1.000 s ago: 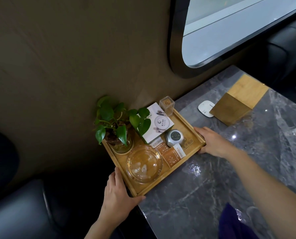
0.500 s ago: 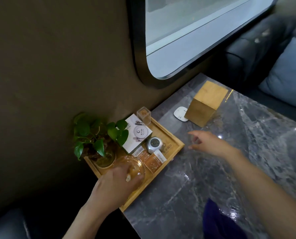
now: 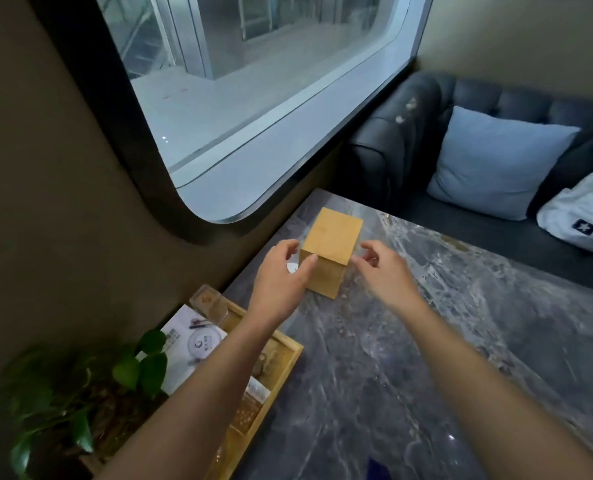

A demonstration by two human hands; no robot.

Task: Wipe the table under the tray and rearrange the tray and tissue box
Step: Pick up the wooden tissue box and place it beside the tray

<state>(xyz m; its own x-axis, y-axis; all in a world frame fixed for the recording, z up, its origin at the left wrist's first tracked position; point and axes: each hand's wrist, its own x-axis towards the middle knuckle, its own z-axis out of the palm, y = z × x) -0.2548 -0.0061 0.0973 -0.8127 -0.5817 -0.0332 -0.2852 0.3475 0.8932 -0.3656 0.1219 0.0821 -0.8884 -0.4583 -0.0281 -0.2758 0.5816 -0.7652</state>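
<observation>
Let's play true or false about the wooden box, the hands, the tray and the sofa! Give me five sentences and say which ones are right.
1. Both hands are reaching to the wooden tissue box, the left hand on one side and the right hand on the other. True.
2. The box is sitting inside the tray. False: it stands on the marble table, apart from the tray.
3. A light blue cushion leans on the dark sofa. True.
4. The green plant stands beside the cushion. False: it is at the tray end of the table, near the wall.
5. The right hand is holding a cup. False: it holds nothing; its fingers are open by the box.
</observation>
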